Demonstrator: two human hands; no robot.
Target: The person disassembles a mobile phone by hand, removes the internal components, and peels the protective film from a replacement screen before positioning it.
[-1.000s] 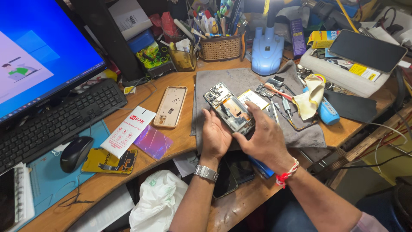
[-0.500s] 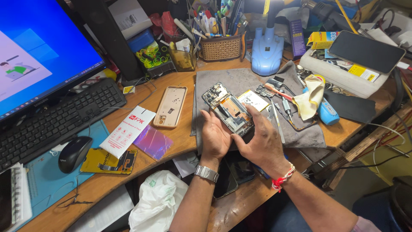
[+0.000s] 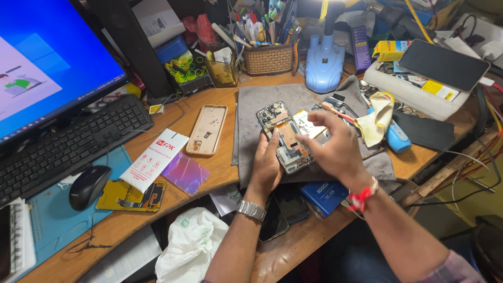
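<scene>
Gripping the opened smartphone [image 3: 284, 137] (back cover off) above the grey mat [image 3: 251, 131], the left hand [image 3: 266, 165] kept its long axis slanting away-left; the right hand [image 3: 335, 149] hovered over it, fingers loosely curled.

A wooden worktop [image 3: 209, 181] carries a grey cloth [image 3: 251, 131] beneath the hands [image 3: 293, 152]. To their left lie a phone case [image 3: 207, 130], a white packet [image 3: 154, 160], a mouse [image 3: 88, 186] and a keyboard [image 3: 68, 147]; beyond them stands a woven basket [image 3: 269, 58].

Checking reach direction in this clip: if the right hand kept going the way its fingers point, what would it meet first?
Probably the opened phone in the left hand; the right hand points left, fingertips just above it, though depth is unclear.
</scene>
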